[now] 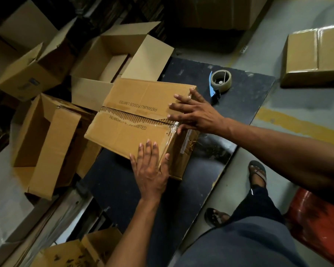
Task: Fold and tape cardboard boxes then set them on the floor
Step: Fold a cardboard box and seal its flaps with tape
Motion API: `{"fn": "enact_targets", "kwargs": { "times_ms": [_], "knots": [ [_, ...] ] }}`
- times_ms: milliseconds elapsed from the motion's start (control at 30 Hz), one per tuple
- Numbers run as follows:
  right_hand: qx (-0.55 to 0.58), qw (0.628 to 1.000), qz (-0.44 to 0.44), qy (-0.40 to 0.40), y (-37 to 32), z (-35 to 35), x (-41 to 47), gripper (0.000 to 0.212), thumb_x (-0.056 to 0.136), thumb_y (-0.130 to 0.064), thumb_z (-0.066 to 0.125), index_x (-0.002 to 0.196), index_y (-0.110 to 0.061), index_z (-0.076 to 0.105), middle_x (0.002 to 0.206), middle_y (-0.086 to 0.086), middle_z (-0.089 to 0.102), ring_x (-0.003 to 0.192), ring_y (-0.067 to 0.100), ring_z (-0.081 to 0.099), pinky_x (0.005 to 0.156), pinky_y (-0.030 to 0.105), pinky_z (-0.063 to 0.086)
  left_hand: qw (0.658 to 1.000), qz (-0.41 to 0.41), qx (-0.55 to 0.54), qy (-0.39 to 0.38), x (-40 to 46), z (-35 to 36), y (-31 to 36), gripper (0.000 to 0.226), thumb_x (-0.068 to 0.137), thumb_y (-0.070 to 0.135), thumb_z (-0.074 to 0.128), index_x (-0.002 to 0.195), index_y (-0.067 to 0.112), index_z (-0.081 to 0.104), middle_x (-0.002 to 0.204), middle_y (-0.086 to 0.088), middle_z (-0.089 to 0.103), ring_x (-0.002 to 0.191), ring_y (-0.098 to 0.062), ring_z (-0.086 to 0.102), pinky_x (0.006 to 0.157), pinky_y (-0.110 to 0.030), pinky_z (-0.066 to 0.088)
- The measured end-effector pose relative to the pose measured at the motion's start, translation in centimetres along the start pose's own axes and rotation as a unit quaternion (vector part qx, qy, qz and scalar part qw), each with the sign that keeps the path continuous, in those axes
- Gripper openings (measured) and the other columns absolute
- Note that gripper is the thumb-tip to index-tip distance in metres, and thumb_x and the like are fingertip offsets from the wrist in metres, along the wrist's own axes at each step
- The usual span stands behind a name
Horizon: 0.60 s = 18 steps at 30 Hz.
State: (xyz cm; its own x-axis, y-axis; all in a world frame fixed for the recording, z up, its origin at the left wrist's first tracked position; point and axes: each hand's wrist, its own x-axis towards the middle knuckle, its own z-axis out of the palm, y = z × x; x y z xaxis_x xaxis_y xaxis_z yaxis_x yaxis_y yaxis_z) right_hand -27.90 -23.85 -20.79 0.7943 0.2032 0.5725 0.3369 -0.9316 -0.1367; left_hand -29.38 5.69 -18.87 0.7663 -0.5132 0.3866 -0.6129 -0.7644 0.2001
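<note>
A brown cardboard box point(135, 112) with printed lettering lies on a dark low table point(239, 105), its top flaps closed along a torn centre seam. Clear tape shows only at the seam's right end. My left hand point(149, 170) lies flat with straight fingers on the box's near corner, thumb over the side. My right hand point(195, 114) spreads its fingers over the right end of the top, pressing where the tape wraps the edge. A tape dispenser point(219, 82) with a blue handle and a roll rests on the table behind my right hand.
Several open boxes point(121, 54) crowd the floor to the left and back. A taped box point(314, 56) sits on the floor at the far right. A red object point(316, 218) stands by my right leg. My sandalled feet point(256, 172) are beside the table.
</note>
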Motion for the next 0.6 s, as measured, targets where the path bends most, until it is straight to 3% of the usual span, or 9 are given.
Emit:
{"fn": "enact_targets", "kwargs": {
  "times_ms": [100,267,367,600],
  "knots": [
    [0.012,1.000,0.001,0.004,-0.1,-0.4,0.3,0.053,0.100,-0.063,0.050,0.146,-0.037,0.055,0.152,0.003,0.054,0.147,0.029,0.042,0.118,0.069,0.022,1.000,-0.003,0.012,0.003,0.2,-0.3,0.4,0.053,0.103,0.048,0.050,0.144,0.016,0.060,0.154,-0.006,0.052,0.149,-0.029,0.040,0.123,-0.062,0.022],
    [0.042,0.999,0.022,-0.018,-0.1,-1.2,0.4,0.072,0.087,-0.082,0.052,0.144,-0.037,0.057,0.155,-0.003,0.049,0.149,0.022,0.039,0.123,0.062,0.010,0.998,-0.050,-0.006,-0.044,1.6,-1.6,2.0,0.063,0.096,0.053,0.046,0.147,0.017,0.057,0.156,-0.006,0.049,0.150,-0.029,0.039,0.124,-0.061,0.020],
    [0.047,0.999,0.023,0.007,-0.5,-0.6,0.2,0.063,0.091,-0.073,0.058,0.141,-0.035,0.061,0.152,0.000,0.054,0.146,0.025,0.043,0.119,0.068,0.017,0.995,-0.071,0.025,-0.059,1.9,-1.1,3.1,0.064,0.100,0.063,0.045,0.150,0.024,0.054,0.159,-0.004,0.044,0.154,-0.027,0.031,0.126,-0.056,0.012],
    [0.037,0.998,0.051,0.028,-2.5,-1.2,-0.5,0.056,0.089,-0.070,0.061,0.132,-0.035,0.069,0.145,-0.002,0.061,0.139,0.023,0.053,0.114,0.069,0.024,0.994,-0.079,0.000,-0.077,1.8,-2.4,2.6,0.054,0.103,0.057,0.043,0.140,0.024,0.064,0.151,-0.002,0.055,0.148,-0.027,0.042,0.123,-0.059,0.025]
  ]
}}
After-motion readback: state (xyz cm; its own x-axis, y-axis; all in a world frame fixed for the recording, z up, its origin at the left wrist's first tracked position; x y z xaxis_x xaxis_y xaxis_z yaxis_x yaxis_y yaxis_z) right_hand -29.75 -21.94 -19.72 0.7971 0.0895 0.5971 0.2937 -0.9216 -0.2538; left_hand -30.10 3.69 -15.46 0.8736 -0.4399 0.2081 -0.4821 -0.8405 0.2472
